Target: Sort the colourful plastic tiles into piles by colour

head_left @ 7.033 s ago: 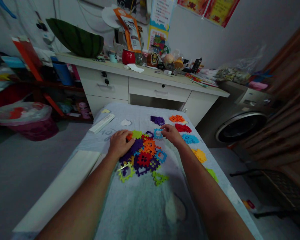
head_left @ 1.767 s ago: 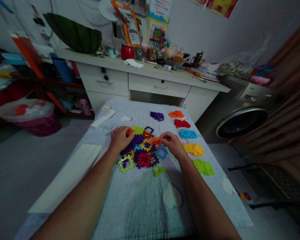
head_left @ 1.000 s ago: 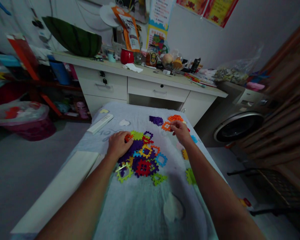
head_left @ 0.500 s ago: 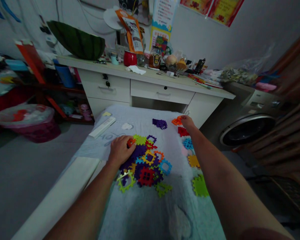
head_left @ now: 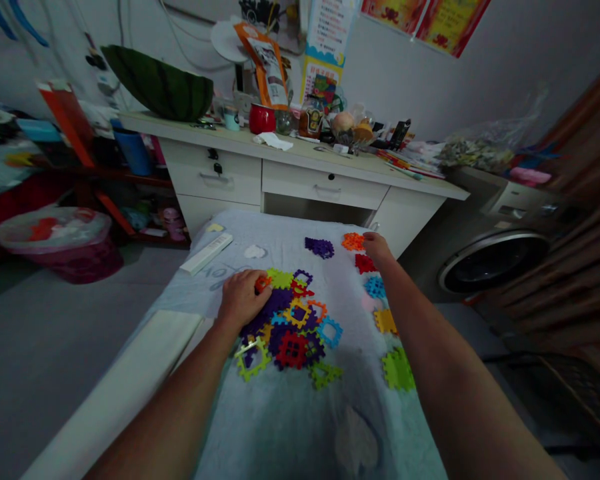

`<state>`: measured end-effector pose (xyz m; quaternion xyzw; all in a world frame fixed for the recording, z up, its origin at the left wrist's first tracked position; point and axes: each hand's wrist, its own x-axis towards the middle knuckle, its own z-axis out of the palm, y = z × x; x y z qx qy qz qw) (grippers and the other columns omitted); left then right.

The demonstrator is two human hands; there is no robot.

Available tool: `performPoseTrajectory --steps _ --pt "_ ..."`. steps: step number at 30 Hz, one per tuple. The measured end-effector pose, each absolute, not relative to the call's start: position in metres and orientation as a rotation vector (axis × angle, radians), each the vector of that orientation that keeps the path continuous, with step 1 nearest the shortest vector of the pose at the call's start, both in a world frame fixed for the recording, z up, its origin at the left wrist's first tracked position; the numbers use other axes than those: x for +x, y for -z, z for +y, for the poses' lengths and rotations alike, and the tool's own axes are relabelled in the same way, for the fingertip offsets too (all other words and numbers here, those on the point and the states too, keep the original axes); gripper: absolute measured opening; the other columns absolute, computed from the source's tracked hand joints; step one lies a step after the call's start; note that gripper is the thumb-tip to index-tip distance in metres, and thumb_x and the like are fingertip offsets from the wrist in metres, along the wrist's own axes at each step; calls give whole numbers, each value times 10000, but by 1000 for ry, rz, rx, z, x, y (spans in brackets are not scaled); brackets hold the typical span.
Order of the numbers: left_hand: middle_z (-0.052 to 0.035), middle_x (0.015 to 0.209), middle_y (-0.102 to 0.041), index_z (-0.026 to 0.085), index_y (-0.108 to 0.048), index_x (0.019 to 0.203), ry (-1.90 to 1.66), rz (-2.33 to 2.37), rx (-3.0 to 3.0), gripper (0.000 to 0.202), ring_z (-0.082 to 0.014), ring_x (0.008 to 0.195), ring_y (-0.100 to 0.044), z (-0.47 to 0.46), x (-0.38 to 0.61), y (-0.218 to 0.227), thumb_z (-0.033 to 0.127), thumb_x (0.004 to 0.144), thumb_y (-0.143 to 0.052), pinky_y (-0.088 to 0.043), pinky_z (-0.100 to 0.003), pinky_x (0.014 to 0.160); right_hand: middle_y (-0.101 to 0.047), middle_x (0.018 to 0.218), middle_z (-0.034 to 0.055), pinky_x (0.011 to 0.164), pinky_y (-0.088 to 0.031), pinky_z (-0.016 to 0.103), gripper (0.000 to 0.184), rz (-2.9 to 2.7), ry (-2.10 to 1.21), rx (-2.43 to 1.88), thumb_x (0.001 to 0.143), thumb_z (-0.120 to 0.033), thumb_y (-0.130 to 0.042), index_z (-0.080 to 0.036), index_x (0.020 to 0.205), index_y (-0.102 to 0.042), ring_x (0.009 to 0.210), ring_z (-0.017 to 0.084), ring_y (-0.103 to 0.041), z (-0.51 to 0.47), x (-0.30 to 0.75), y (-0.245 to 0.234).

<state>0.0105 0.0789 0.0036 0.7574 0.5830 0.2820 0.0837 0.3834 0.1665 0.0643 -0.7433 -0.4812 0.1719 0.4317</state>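
My left hand is at the left side of a mixed pile of plastic interlocking tiles, its fingers closed on a small orange interlocking tile. A dark purple tile, a lime green tile and a red window tile are among the pile. At the far right, my right hand is beside a heap of orange tiles, fingertips at its edge and slightly apart. Toward me from there run red tiles, blue tiles, yellow tiles and green tiles.
Purple tiles lie at the far middle of the cloth-covered table. A long white box rests at the left edge. Beyond stands a white desk with a watermelon half; a washing machine is on the right.
My right hand's fingertips have drawn back slightly from the orange tiles, which now lie in the heap. My left hand stays at the pile with the small orange tile.
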Motion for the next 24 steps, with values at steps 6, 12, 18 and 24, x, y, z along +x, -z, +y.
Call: performPoseTrajectory --steps 6,12,18,24 --pt "-48 1053 -691 242 -641 1032 -837 1739 2268 269 -257 1010 -607 79 11 -4 382 825 -539 -419 -395 921 -665 948 39 636 -461 247 319 -1399 -602 -1602 703 -207 -559 -168 1007 -649 729 133 -581 120 323 -67" --pt "-50 1045 -695 240 -649 1023 -836 1739 2267 266 -259 1004 -609 78 11 -6 380 821 -547 -425 -394 915 -681 883 25 732 -438 267 151 -1911 -676 -1551 726 -147 -626 -183 865 -675 766 138 -581 70 260 -62" --pt "-57 1028 -694 235 -643 1027 -864 1721 2292 266 -253 990 -615 77 11 -6 385 833 -538 -435 -386 906 -620 689 -33 565 -348 230 142 -1912 -719 -1690 711 -168 -694 -202 827 -621 614 121 -530 53 239 -52" --pt "-49 1034 -693 246 -638 1041 -853 1719 2283 267 -249 1000 -612 78 10 -4 383 831 -545 -435 -382 918 -564 586 -62 514 -319 212 102 -1886 -864 -1599 706 -130 -667 -200 747 -606 530 98 -494 48 241 -52"
